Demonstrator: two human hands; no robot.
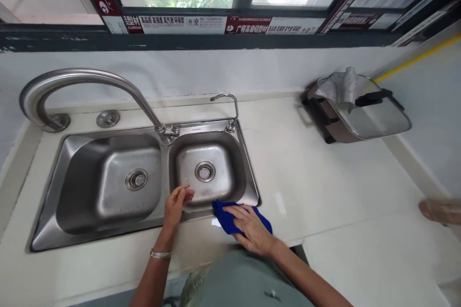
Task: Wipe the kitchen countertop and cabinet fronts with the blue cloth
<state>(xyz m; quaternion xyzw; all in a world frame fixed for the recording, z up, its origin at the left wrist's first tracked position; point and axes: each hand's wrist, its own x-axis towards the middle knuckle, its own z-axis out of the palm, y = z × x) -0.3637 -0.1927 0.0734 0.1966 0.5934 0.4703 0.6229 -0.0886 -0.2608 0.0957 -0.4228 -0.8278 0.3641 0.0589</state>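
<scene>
The right hand [250, 230] lies palm down on a blue cloth [226, 216], its fingers spread a little and pressing the cloth flat rather than gripping it. The cloth sits at the near right corner of the double sink [164, 172], partly over the metal rim and partly on the white tabletop [288, 177]. The left hand [177, 203] holds nothing; its fingers are loosely curled, over the near left edge of the right basin [187, 148]. A bracelet [160, 254] circles the left wrist. A large curved faucet [90, 76] rises behind the sink between the basins, and a small thin tap [236, 105] stands at the far right corner. On the far right of the tabletop is a rectangular pan [345, 124] with a glass lid [382, 117] and crumpled grey material [338, 87] on top.
</scene>
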